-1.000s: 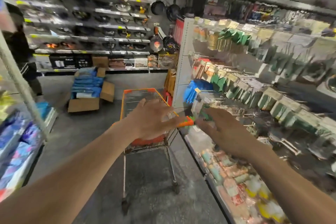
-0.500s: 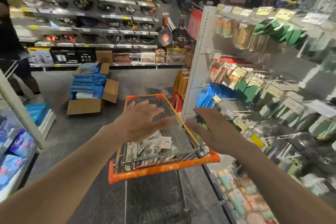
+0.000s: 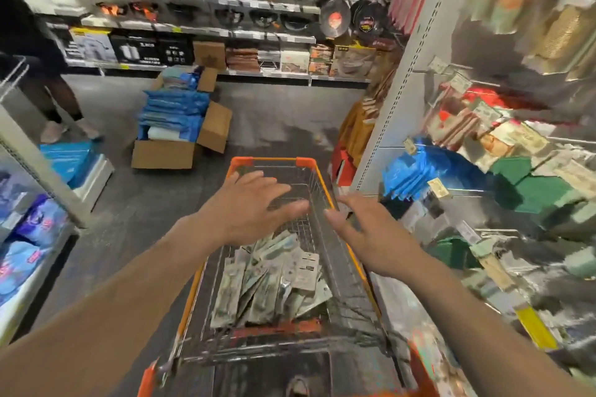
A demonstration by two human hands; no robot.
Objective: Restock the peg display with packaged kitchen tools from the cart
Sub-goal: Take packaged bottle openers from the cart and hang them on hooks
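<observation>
An orange-rimmed wire cart (image 3: pixel 323 188) stands right in front of me, with a heap of flat packaged kitchen tools (image 3: pixel 274 280) in its basket. Both my hands hover above the basket with fingers spread and nothing in them: my left hand (image 3: pixel 248 206) over the middle, my right hand (image 3: pixel 367 232) over the right rim. The peg display (image 3: pixel 503 145) fills the right side, blurred, hung with green, blue and red packages on hooks.
An open cardboard box (image 3: pixel 174 151) with blue packs sits on the floor ahead on the left. A person's legs (image 3: pixel 54 100) are at the far left by a low shelf (image 3: pixel 93 177). Pan shelves (image 3: pixel 206 22) line the back wall.
The view has dropped and closed in on the cart, so its basket and packages now show fully. Both hands have moved down over the basket, still holding nothing.
</observation>
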